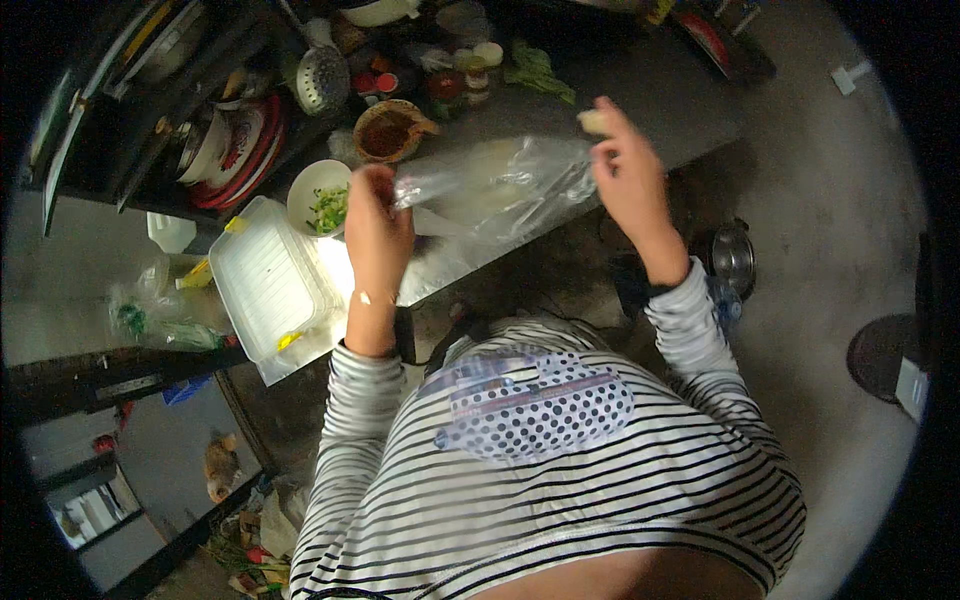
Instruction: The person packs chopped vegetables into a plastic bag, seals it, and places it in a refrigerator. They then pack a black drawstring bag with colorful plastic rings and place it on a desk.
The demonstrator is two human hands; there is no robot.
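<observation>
A clear plastic bag [510,176] is stretched above the counter between my two hands. My left hand [377,225] is closed on its left end, next to a white bowl [300,196] of chopped green vegetable [328,208]. At the bag's right end is my right hand [626,169], with a small pale piece [595,121] at its fingertips; blur hides whether these fingers also grip the bag. Behind the bag stands a bowl of dark red sauce [386,131] with a spoon or ladle in it. Something pale shows through the bag, too unclear to name.
A clear plastic container [262,277] with yellow clips lies at the counter's left. Beyond the bag are a perforated metal skimmer [322,81], leafy greens [536,71] and small jars. Red-rimmed plates [244,161] stand at the left. A metal pot [733,259] is below, right of the counter.
</observation>
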